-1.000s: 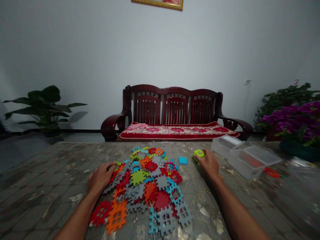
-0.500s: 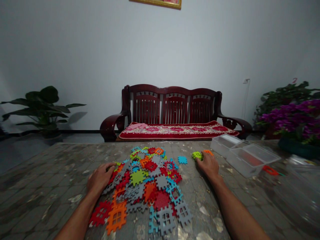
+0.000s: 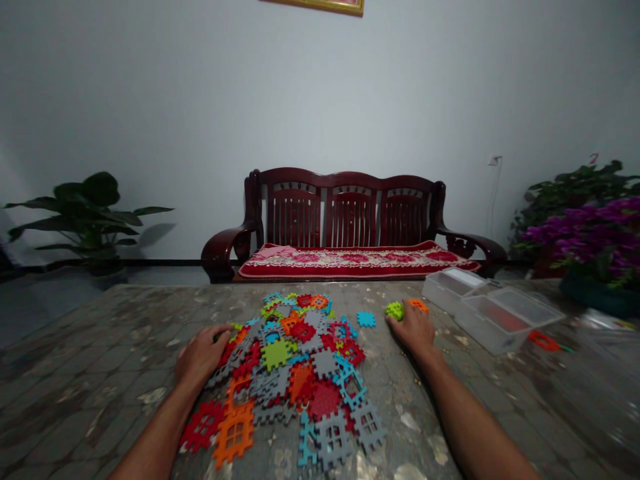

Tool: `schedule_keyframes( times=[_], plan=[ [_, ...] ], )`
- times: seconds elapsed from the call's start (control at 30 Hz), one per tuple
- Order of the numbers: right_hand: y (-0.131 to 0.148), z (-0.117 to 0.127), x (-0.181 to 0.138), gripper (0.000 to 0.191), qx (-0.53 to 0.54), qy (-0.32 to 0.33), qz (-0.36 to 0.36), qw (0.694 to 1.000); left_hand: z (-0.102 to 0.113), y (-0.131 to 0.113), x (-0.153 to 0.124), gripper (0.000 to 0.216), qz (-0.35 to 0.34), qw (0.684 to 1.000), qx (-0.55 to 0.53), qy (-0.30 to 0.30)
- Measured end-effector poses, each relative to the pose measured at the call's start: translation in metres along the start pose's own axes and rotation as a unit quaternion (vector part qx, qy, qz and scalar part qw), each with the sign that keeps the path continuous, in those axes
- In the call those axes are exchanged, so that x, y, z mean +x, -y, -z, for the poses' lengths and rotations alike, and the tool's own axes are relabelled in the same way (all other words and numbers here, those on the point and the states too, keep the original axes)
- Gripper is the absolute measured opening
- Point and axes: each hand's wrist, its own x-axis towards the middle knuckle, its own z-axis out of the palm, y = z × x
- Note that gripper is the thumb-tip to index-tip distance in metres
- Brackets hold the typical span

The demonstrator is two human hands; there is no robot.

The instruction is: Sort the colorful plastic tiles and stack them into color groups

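A heap of flat toothed plastic building pieces [image 3: 325, 399] in red, orange, grey, blue and green lies on the table; several have window cut-outs. At the heap's left edge rests my left hand [image 3: 201, 353], thumb and forefinger apart, nothing visible in it. My right hand [image 3: 414, 328] lies low on the table to the right, its thumb apart from its fingers, close against a small lime-green toothed piece [image 3: 394, 310]. Past its fingertips is an orange piece [image 3: 419, 305]. A flat blue piece [image 3: 366, 319] lies between the heap and the green piece.
Clear plastic boxes [image 3: 493, 327] stand on the right of the table [image 3: 120, 360], with an orange item [image 3: 544, 341] beside them. Purple flowers [image 3: 585, 233] are at far right. Behind the table is a dark wooden bench [image 3: 350, 187]; a leafy plant [image 3: 97, 207] stands left.
My right thumb has shifted slightly left, along the near side of the green piece. My left hand and the heap stay put; the view has shifted a little.
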Motion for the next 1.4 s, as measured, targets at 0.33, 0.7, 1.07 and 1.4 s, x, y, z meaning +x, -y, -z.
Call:
schedule_keyframes(
  times=[0.33,0.7,1.07,1.4],
  plan=[
    [-0.001,-0.004,0.001,0.055,-0.017,0.005,0.021,1.0,0.001,-0.002,-0.001,0.042,0.007,1.0,-0.007,-0.002],
    [0.024,0.007,-0.021,0.045,0.068,-0.071,0.114,0.989,0.008,-0.012,-0.008,0.037,0.014,1.0,-0.008,-0.005],
    [0.119,0.013,-0.017,0.039,0.121,0.129,0.162,0.971,0.01,-0.015,-0.01,0.037,0.015,1.0,-0.008,0.0],
    [0.172,0.007,0.01,0.027,0.047,0.213,0.099,0.971,0.01,-0.016,-0.014,0.037,0.01,1.0,-0.009,-0.007]
  ],
)
